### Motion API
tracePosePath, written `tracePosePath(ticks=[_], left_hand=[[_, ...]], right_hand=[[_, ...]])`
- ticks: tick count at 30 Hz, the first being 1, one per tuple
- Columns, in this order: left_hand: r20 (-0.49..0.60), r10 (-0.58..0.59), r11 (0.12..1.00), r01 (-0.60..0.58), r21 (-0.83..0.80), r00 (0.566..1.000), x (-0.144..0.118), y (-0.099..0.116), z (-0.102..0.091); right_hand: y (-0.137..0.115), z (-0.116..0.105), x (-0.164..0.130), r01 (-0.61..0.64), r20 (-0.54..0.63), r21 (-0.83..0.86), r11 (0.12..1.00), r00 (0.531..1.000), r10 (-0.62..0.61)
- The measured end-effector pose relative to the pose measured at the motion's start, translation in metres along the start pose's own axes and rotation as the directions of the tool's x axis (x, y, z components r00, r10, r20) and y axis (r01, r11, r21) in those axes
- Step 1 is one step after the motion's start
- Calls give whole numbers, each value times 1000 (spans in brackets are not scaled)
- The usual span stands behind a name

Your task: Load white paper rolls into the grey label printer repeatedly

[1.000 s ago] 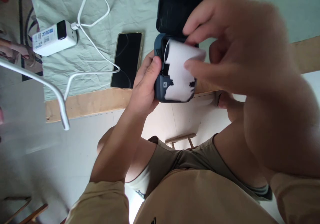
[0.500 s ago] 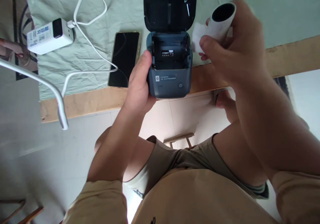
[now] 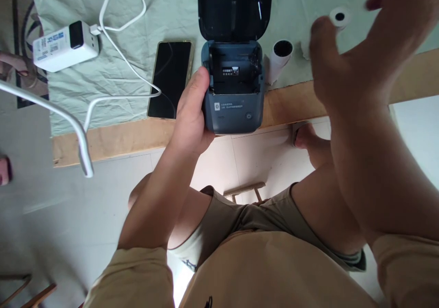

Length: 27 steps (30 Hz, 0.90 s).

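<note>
Left hand (image 3: 192,116) gripping the dark printer (image 3: 233,102) by its side, lid standing open, right hand (image 3: 360,56) hovering spread and holding nothing, paper roll (image 3: 279,58) lying beside printer on green cloth (image 3: 164,19).

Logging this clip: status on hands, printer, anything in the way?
Left hand grips printer, lid up, bay empty. Right hand open, holds nothing, above the cloth. Roll lies beside printer; second roll farther right. Nothing blocking bay.

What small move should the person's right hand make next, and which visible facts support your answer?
Probably the right hand, open and holding nothing, should close on the second paper roll just beyond it. The left hand steadies the printer, whose lid is up and bay bare, and one roll already lies beside it.
</note>
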<state>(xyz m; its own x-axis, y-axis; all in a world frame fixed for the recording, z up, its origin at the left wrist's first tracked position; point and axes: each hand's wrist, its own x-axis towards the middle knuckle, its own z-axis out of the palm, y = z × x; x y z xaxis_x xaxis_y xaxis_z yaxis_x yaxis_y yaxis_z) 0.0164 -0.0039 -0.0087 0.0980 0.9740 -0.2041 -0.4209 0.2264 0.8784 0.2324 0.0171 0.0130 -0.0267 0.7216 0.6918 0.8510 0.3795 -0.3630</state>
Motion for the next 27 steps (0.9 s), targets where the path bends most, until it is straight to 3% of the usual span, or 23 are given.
tracePosePath(ticks=[2,4,6,13,17,18,19,20,22,23,24,25,26,27], left_hand=[[44,7,1000,-7,-9,999,0,0,-1],[76,5,1000,-3,-22,997,0,-1,-3],[88,-4,999,7,-34,996,0,-1,-4],[92,-14,1000,16,-16,996,-1,-1,-4],[85,-2,1000,2,-5,996,-1,0,-3],[87,-1,1000,2,-9,996,-1,0,-3],[88,-3,1000,4,-16,996,-1,0,-3],[87,-7,1000,9,-21,996,-1,0,-3],[77,-14,1000,16,-24,997,-2,1,-3],[69,-14,1000,16,-23,997,-2,1,-3],[63,-12,1000,13,-22,998,-2,1,-2],[60,-7,1000,8,-21,998,-2,1,-2],[58,-1,1000,2,-22,998,-2,0,-1],[57,6,1000,-4,-23,998,-2,0,0]], right_hand=[[11,3,4,-133,18,-143,981,990,137],[21,10,4,-299,137,-187,936,935,327],[26,16,4,-380,233,-184,907,879,415],[28,19,-1,-390,200,-162,907,887,417],[23,16,0,-347,143,47,937,930,338],[20,16,3,-402,124,169,900,915,385],[17,16,6,-502,130,311,807,864,487],[13,15,10,-616,173,441,653,772,612],[7,15,19,-770,338,580,265,523,782],[5,15,23,-796,407,593,125,429,806],[4,14,25,-804,446,592,60,388,807],[3,14,25,-795,447,603,71,410,795],[3,13,24,-770,431,628,116,468,772],[3,13,21,-720,381,662,209,564,733]])
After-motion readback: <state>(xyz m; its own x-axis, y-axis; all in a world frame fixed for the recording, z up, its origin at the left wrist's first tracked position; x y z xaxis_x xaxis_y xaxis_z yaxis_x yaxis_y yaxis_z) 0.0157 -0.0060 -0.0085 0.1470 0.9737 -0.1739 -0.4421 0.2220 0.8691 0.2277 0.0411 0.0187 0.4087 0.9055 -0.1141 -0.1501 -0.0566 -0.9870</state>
